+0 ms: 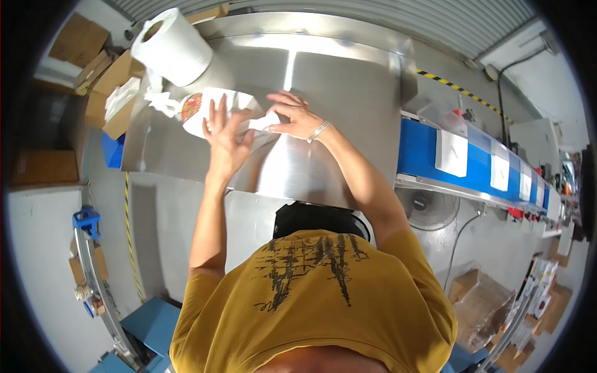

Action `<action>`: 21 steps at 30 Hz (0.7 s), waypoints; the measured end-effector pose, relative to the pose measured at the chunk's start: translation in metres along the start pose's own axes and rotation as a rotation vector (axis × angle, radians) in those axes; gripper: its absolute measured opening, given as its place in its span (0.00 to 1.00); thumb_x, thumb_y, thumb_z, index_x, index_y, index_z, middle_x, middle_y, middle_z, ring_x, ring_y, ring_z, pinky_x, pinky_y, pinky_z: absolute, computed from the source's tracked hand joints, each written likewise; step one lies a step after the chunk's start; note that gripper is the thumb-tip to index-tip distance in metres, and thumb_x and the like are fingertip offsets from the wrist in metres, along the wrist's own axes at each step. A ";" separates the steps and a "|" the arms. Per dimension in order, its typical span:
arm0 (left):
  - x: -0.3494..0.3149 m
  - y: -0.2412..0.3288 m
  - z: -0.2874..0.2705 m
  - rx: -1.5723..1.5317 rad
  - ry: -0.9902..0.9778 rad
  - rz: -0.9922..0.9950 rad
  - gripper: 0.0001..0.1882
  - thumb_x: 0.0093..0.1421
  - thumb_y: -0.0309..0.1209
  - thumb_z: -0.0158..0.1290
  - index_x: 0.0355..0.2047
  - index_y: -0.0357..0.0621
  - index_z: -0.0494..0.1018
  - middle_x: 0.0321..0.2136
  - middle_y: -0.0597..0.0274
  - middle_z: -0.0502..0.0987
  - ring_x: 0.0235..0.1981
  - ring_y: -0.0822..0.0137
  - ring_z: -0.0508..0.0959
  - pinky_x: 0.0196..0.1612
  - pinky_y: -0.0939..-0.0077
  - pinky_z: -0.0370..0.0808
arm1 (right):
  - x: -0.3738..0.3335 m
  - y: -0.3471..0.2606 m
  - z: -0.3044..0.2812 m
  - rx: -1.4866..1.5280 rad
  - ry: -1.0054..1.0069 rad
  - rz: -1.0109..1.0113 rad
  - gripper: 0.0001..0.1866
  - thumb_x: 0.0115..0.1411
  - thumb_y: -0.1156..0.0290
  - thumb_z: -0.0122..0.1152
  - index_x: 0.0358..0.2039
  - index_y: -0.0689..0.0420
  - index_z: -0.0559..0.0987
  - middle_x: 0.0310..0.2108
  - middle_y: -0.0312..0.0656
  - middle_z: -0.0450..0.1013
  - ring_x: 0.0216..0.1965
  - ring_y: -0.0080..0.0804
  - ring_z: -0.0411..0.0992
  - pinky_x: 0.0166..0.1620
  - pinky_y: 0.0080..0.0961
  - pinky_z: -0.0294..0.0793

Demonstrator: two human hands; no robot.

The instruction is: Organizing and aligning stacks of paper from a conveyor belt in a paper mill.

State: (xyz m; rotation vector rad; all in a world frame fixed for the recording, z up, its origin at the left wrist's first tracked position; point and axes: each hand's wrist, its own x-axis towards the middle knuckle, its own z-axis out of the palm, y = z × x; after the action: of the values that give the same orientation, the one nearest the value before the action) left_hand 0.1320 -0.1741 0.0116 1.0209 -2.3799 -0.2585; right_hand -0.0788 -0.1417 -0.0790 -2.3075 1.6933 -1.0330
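A white packet (239,99) with a round red-and-orange print lies on the steel table (348,81), left of the middle. My left hand (229,140) rests over it with the fingers spread. From the right, my right hand (298,118) reaches in, its thumb and fingers pinching a small white wad of paper (266,122) at the packet's right side. That wad looks like tissue, though part of it is hidden by the fingers. A large white paper roll (177,50) stands at the table's far left, with crumpled white paper (161,102) trailing below it.
To the right, a blue conveyor belt (416,146) carries several flat white packets (452,153) under a clear guard. An open cardboard box (99,102) sits beside the table's left edge. A raised steel rim (298,23) runs along the back. A fan (429,205) stands below the conveyor.
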 end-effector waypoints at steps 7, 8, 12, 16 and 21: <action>-0.004 -0.036 -0.001 0.156 0.073 -0.047 0.21 0.58 0.27 0.53 0.53 0.48 0.71 0.57 0.49 0.67 0.61 0.50 0.62 0.62 0.54 0.55 | -0.101 -0.002 -0.066 0.539 0.357 0.954 0.14 0.61 0.62 0.61 0.39 0.59 0.73 0.26 0.34 0.69 0.28 0.21 0.64 0.32 0.23 0.68; -0.005 -0.036 -0.003 0.161 0.072 -0.054 0.21 0.58 0.27 0.53 0.53 0.48 0.71 0.57 0.49 0.67 0.61 0.50 0.62 0.62 0.54 0.55 | -0.115 0.000 -0.095 0.358 0.308 1.135 0.13 0.61 0.62 0.61 0.37 0.59 0.73 0.24 0.33 0.67 0.26 0.20 0.63 0.30 0.23 0.67; -0.009 -0.041 0.002 0.060 0.118 -0.069 0.19 0.55 0.22 0.54 0.48 0.47 0.75 0.55 0.49 0.69 0.60 0.50 0.64 0.60 0.53 0.59 | -0.212 0.077 -0.150 -0.090 0.386 1.211 0.20 0.59 0.52 0.60 0.32 0.59 0.77 0.17 0.39 0.64 0.24 0.23 0.59 0.28 0.29 0.63; -0.005 -0.030 0.008 0.047 0.173 -0.032 0.18 0.51 0.19 0.55 0.43 0.48 0.77 0.55 0.48 0.68 0.59 0.44 0.63 0.59 0.50 0.60 | -0.231 0.085 -0.184 -0.774 0.419 1.020 0.23 0.56 0.53 0.61 0.41 0.61 0.75 0.34 0.50 0.75 0.34 0.47 0.74 0.40 0.41 0.72; -0.009 -0.016 0.002 0.006 0.113 -0.056 0.17 0.50 0.19 0.55 0.39 0.51 0.78 0.58 0.50 0.64 0.64 0.44 0.56 0.63 0.45 0.48 | -0.084 0.009 -0.100 0.130 0.094 0.501 0.26 0.52 0.64 0.67 0.51 0.54 0.73 0.48 0.46 0.72 0.48 0.42 0.72 0.50 0.35 0.72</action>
State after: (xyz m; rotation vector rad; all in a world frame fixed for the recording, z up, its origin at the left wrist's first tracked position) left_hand 0.1461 -0.1784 0.0008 1.0775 -2.2549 -0.2081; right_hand -0.1559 -0.0413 -0.0449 -1.6474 2.0197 -1.1064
